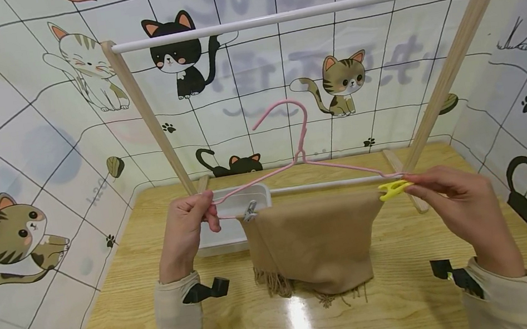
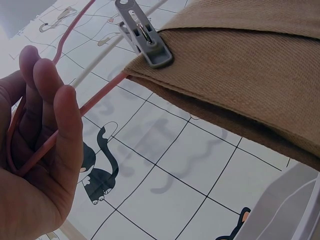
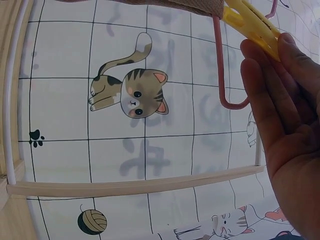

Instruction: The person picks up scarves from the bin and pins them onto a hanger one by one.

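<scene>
Head view: a pink wire hanger (image 1: 301, 167) is held level in front of the wooden drying rack (image 1: 303, 13), above the worktop (image 1: 394, 303). A tan fringed scarf (image 1: 312, 242) hangs folded over the hanger's lower bar. The left hand (image 1: 186, 228) grips the hanger's left corner, beside a grey clothespin (image 1: 250, 210) already clipped on the scarf. The right hand (image 1: 461, 204) pinches a yellow clothespin (image 1: 393, 188) at the scarf's right edge. The step in hand appears to be pegging that second edge; next the peg's jaws must bite both cloth and wire.

Left wrist view: fingers (image 2: 65, 125) curl round the pink wire; the grey clothespin (image 2: 145, 35) clamps the cloth.

Right wrist view: fingertips (image 3: 295, 55) squeeze the yellow clothespin (image 3: 250, 25); whether it has closed on the scarf is unclear.
</scene>
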The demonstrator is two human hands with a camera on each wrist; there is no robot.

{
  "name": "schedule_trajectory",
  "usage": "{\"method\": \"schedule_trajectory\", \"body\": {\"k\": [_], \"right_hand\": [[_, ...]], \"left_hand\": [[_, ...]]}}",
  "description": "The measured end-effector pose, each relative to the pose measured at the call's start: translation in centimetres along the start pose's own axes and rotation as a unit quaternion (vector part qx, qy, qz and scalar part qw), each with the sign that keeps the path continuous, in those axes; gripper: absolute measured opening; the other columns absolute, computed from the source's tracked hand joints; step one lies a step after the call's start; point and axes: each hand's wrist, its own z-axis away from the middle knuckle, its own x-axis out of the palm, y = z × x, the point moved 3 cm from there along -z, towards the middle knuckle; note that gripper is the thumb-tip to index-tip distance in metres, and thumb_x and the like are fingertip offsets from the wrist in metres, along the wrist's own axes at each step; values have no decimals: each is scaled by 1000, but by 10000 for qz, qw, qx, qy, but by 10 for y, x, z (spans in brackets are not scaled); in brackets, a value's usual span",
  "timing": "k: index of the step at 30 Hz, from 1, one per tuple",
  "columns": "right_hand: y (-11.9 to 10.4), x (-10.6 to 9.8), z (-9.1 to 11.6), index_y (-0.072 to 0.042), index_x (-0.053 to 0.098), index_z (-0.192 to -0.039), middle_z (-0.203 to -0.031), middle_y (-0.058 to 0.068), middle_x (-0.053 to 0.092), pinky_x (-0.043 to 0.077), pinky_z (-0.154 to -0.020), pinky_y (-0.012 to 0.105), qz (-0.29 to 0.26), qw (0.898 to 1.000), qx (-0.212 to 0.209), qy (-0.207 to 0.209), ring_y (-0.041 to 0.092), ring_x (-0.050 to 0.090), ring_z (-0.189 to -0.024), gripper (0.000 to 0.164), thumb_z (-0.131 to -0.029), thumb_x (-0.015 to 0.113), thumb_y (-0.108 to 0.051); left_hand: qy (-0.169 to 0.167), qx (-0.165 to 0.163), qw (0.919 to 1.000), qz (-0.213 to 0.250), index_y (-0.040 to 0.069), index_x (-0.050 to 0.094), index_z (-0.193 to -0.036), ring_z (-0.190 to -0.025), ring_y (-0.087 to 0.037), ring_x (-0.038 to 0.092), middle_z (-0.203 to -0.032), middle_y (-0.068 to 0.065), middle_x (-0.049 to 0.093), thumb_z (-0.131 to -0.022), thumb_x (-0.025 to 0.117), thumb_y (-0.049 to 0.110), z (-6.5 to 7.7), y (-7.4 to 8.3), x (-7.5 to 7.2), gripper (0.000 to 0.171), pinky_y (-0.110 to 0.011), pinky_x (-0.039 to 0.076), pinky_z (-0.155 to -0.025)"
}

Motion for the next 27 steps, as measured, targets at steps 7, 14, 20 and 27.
{"method": "schedule_trajectory", "body": {"k": [7,14,20,27], "right_hand": [[1,3,1,1,79,-103,-100,-10,75,52,-77,8,-43,9999,-134,-42,-3,67,-83,41,-71,76,28],[2,8,1,-2,79,-106,-104,6,78,52,-78,8,99,9996,-200,-167,-6,68,-93,43,-72,78,24],[1,11,0,0,79,-105,-103,8,78,52,-79,9,61,9993,-310,-219,-6,68,-95,44,-70,77,26],[-2,13,-2,-5,80,-107,-101,6,77,52,-79,7,221,9988,-311,-304,-8,67,-93,46,-71,79,23]], "left_hand": [[11,-41,10000,-12,12,65,-67,-49,-9,62,-56,3,63,-106,57,19,0,0,0,40,-26,54,-59],[0,21,10000,-12,11,65,-67,-50,-9,62,-56,3,63,-106,57,19,0,0,0,41,-26,53,-60],[19,29,10000,9,11,65,-67,-49,-9,61,-55,3,62,-106,57,18,1,0,1,41,-26,53,-60],[71,49,9999,139,11,65,-65,-49,-9,61,-53,2,61,-106,57,17,1,0,1,42,-26,53,-57]]}}
